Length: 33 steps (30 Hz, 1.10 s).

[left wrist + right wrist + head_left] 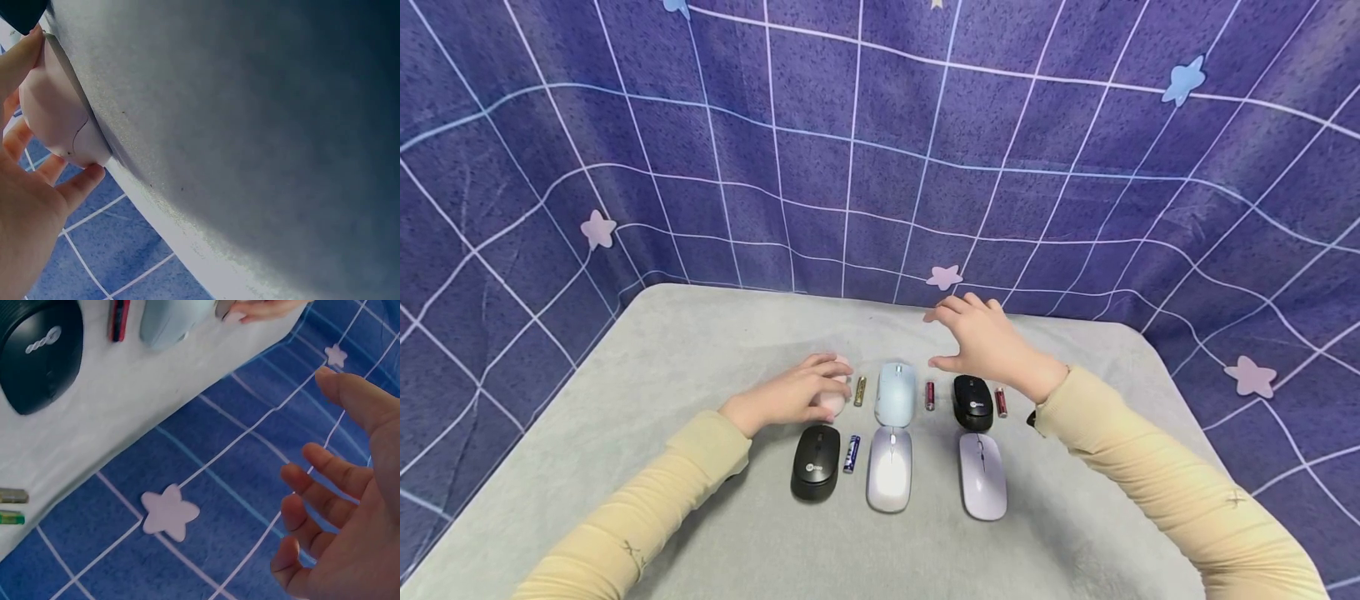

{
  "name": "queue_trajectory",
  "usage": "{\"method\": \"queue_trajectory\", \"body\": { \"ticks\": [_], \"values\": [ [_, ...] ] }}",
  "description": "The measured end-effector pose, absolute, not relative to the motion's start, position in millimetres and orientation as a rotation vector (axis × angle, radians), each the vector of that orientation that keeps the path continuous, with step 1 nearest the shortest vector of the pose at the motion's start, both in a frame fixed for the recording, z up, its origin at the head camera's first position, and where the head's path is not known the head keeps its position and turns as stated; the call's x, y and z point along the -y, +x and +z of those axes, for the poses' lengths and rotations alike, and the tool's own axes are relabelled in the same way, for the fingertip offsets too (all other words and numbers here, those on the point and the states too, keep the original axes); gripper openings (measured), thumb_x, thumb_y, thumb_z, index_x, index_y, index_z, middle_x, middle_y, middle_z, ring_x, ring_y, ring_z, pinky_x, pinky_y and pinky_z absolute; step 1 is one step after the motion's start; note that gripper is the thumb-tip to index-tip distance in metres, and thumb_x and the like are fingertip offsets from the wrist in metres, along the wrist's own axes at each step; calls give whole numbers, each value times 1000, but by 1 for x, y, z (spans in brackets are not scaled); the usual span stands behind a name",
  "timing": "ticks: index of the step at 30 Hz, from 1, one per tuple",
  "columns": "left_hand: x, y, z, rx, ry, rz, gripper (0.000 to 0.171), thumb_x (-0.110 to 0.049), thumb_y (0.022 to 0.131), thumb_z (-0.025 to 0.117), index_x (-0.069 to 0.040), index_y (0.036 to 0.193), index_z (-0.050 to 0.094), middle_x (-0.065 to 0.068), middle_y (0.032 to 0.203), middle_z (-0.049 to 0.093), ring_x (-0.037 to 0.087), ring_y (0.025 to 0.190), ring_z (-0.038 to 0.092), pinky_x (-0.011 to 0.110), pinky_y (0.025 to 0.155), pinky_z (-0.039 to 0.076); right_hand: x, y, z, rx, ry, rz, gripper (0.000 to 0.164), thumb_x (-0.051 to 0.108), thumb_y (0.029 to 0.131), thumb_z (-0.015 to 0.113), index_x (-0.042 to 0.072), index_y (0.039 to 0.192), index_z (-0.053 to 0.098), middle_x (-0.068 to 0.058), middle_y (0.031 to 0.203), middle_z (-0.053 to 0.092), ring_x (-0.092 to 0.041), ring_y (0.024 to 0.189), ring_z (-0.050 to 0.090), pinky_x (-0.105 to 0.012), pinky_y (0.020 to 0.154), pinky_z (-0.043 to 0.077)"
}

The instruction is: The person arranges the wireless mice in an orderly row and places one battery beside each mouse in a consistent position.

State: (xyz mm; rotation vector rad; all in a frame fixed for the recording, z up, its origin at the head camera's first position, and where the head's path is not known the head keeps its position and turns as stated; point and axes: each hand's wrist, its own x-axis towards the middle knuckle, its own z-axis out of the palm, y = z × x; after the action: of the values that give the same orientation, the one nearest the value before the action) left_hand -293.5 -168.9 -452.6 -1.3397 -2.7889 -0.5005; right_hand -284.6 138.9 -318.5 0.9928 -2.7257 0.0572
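Note:
My left hand (pixel 797 387) grips a pale pink computer mouse (pixel 831 394) on the table; in the left wrist view, thumb and fingers sit around the mouse (pixel 56 112). Above the table's back part, my right hand (pixel 988 337) hovers with fingers spread and holds nothing, as the right wrist view confirms for the hand (pixel 350 487). Nearest below it lie a small black mouse (pixel 973 402), a red battery (pixel 930 396) and another red battery (pixel 1001 402). A light blue mouse (pixel 896 393) lies between the hands, with a gold battery (pixel 860 391) on its left.
Closer to me lie a black mouse (pixel 816 463), a blue battery (pixel 852 454), a silvery white mouse (pixel 890 471) and a lilac mouse (pixel 982 477). They rest on a grey cloth-covered table (pixel 730 533). Behind it hangs a blue gridded curtain (pixel 820 200) with stars.

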Motion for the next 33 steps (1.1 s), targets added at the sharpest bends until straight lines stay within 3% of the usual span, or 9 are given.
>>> {"method": "queue_trajectory", "body": {
  "ticks": [9, 33],
  "values": [
    [169, -294, -454, 2786, -1340, -506, 37, -29, 75, 77, -16, 107, 68, 10, 137, 51, 43, 134, 31, 54, 113, 24, -160, -303, -319, 2677, 1021, 67, 52, 35, 73, 77, 17, 119, 62, -3, 118, 60, -27, 105, 52, -48, 76, 43],
    [168, -294, -453, 2794, -1326, -513, 37, -29, 74, 77, -17, 107, 68, 9, 138, 50, 42, 134, 31, 54, 113, 23, -201, -342, -348, 2803, 866, 53, 54, 31, 73, 77, 14, 122, 61, -8, 127, 56, -32, 111, 50, -55, 82, 42]
  ]
}}
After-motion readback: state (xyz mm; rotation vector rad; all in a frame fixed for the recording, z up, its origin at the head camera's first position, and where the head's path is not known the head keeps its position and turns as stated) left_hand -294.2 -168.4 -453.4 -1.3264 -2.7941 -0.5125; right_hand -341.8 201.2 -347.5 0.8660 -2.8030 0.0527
